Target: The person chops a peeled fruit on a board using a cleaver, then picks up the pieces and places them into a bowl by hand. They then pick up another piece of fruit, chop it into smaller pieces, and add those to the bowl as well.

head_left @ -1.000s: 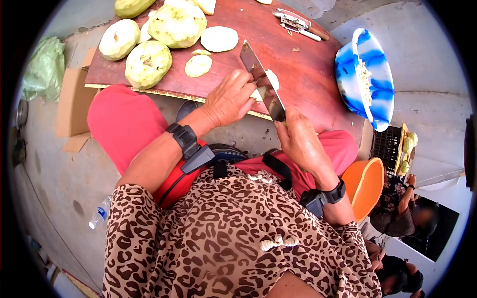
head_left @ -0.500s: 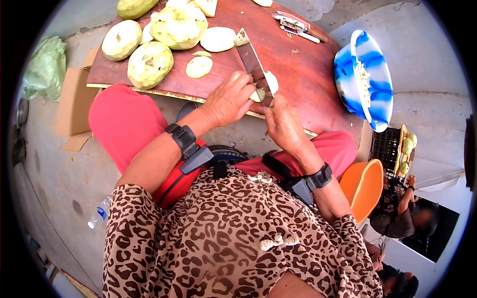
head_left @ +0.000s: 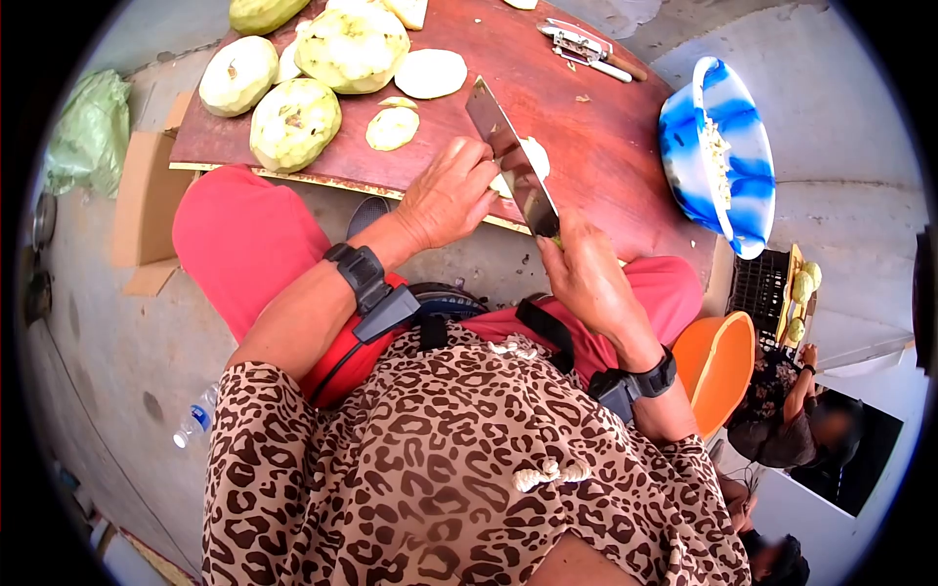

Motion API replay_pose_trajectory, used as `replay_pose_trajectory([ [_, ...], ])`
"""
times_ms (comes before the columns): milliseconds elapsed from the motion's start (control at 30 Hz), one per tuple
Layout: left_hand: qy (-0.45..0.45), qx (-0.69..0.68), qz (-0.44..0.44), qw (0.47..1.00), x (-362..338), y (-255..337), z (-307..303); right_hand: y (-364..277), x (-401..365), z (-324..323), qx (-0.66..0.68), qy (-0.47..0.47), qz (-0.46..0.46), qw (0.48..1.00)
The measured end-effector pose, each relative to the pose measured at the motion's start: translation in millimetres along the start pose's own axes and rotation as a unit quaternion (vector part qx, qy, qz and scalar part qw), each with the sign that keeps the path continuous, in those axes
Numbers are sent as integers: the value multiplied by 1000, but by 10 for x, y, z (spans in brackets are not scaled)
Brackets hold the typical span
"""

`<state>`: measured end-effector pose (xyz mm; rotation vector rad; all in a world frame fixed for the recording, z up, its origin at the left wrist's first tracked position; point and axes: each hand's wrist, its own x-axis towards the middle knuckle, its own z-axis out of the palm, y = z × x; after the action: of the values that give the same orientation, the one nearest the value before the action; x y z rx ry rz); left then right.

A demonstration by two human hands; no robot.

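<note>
My right hand point(head_left: 593, 269) is closed round the handle of a broad-bladed kitchen knife point(head_left: 513, 156), its blade slanting up and to the left across the table edge. Close beside the blade, the bent fingers of my left hand point(head_left: 451, 193) hold a pale piece of vegetable point(head_left: 500, 187) on the wooden table point(head_left: 586, 127). Another pale cut piece point(head_left: 534, 156) shows on the blade's far side, partly hidden by it. Several peeled, pale-green round vegetables point(head_left: 295, 125) lie at the left, with a cut slice point(head_left: 393, 128) and a larger flat slice point(head_left: 431, 74) near them.
A peeler-like tool point(head_left: 586, 49) lies at the table's far right. Beyond the right edge stands a blue-and-white basin point(head_left: 743, 161) with pale bits inside. An orange tub point(head_left: 718, 371) is by my right knee, a cardboard box point(head_left: 147, 200) at left. Another person point(head_left: 787, 420) is at lower right.
My right hand has drawn the knife down and to the right, toward my body, away from the cut piece. My left hand has stayed nearly in place.
</note>
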<state>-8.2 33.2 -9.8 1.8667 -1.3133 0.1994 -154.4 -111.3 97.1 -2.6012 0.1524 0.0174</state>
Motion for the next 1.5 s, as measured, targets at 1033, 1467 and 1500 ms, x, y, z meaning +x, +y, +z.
replay_pose_trajectory([
  [1033, 18, -8, -26, 999, -24, -9, -9, -51, 50, 71, -3, -4, -7, 1000],
  [1467, 18, -1, -26, 999, -13, 2, -9, 48, 175, 269, -17, 0, -10, 1000],
  [1500, 24, -2, -21, 999, -6, -4, -7, 70, 206, 337, -19, 14, -12, 1000],
])
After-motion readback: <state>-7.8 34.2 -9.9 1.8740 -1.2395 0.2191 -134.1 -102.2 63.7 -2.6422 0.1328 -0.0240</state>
